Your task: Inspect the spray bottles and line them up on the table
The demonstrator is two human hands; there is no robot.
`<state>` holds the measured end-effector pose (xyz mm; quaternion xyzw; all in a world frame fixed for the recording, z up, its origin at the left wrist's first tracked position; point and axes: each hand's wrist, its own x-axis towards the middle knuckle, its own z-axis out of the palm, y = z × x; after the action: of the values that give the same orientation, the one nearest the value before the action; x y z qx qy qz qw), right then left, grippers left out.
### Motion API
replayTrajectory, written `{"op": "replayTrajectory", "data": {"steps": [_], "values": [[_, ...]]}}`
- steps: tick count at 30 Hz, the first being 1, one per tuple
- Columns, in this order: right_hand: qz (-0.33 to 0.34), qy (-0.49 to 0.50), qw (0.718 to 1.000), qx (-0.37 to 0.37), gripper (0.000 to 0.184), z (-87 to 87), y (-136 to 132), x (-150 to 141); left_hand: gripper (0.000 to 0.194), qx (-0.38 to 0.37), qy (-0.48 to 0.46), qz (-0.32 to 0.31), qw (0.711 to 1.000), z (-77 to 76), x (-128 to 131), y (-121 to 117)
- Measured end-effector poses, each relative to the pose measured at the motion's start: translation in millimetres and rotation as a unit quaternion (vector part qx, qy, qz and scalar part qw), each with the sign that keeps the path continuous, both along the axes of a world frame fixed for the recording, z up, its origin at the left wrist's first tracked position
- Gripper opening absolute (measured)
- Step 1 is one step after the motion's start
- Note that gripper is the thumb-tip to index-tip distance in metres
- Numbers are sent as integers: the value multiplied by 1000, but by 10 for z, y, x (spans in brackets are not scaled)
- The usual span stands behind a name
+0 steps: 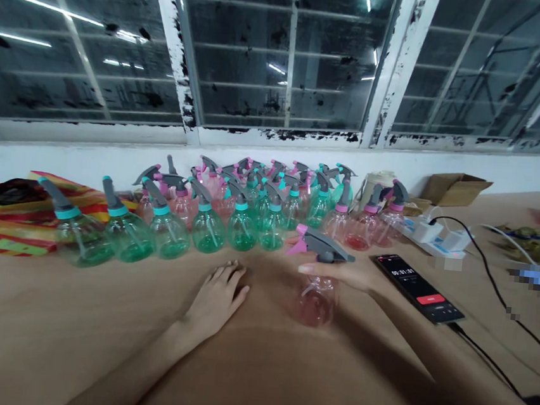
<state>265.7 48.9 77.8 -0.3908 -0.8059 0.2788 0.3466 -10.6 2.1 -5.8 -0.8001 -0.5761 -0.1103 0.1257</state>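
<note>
The right hand (353, 275) is gripping a pink spray bottle (315, 310) at the neck, thumb in front, other fingers mostly hiding. The left hand (215, 299) is resting beside it on the table (229, 370), fingers slightly apart. The plastic should be feeling light and slick, the neck giving the firmest hold. Blur is perhaps hiding whether the base is touching down.

left hand (215, 298) palm down, fingers (219, 272) loosely spread, left forearm (140, 359) slanting in from below, right hand (355, 274) curled in a grip, thumb (315, 268) pointing left, right forearm (423, 348) from lower right
</note>
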Motion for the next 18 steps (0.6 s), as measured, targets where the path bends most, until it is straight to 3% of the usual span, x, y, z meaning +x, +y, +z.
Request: {"op": "replayTrajectory", "data": {"steps": [4,11,18], "values": [[73,93,991,-55,23,67,-71,-207,36,11,-5,-6,1000,-16,-4,3],[-16,184,980,-78,37,-207,169,-450,34,-15,-13,7,1000,11,27,-25],[78,200,975,-59,32,-158,250,-646,34,-22,-23,9,999,7,38,-63]]}}
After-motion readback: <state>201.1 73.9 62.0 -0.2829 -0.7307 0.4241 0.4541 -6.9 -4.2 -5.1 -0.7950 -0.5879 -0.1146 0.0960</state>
